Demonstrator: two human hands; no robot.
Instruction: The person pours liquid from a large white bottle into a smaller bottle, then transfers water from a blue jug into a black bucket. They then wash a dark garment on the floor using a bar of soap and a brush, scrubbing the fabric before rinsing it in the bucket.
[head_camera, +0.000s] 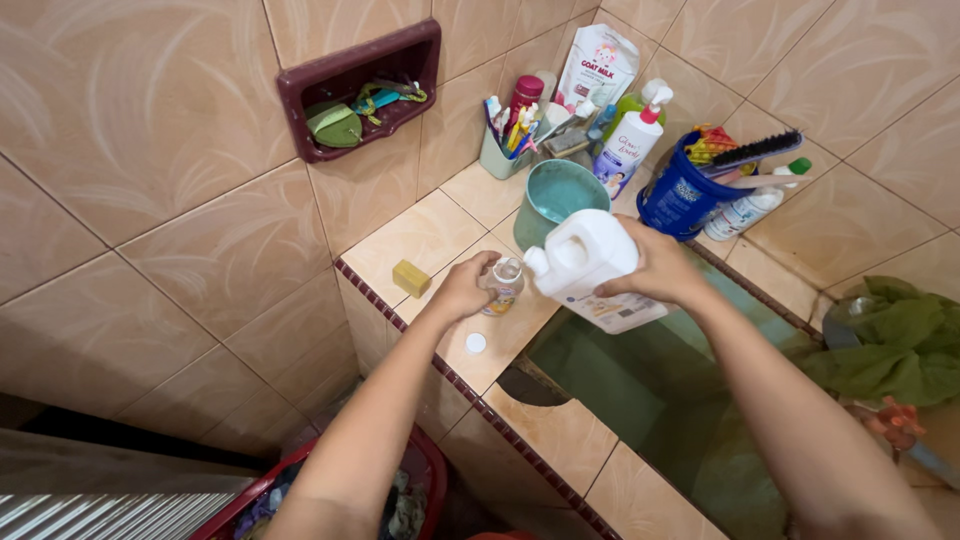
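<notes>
We observe the right hand (655, 268) closed around a white jug (590, 268), gripping its body from the far side. The jug is tilted, spout (537, 262) pointing left and down toward a small clear bottle (504, 284). The spout sits just beside the bottle's open mouth; we cannot tell whether they touch.

The left hand (466, 288) is wrapped around the bottle, holding it upright on the tiled ledge (440, 232). A small white cap (476, 343) lies on the ledge just in front of that hand. A yellow soap bar (411, 278) rests on the ledge to the left, apart from the hand.

Behind the jug stands a teal dipper (553, 198). Further back we note a cup of toothbrushes (503, 152), a white refill pouch (598, 68), a pump bottle (630, 145) and a blue tub (680, 195) with a brush (755, 150) across it. A dark red wall niche (360, 90) holds small items. The ledge borders a basin of greenish water (640, 390). Green cloth (900, 340) lies at the right edge. A red basket (425, 470) stands below the ledge, under the left forearm.
</notes>
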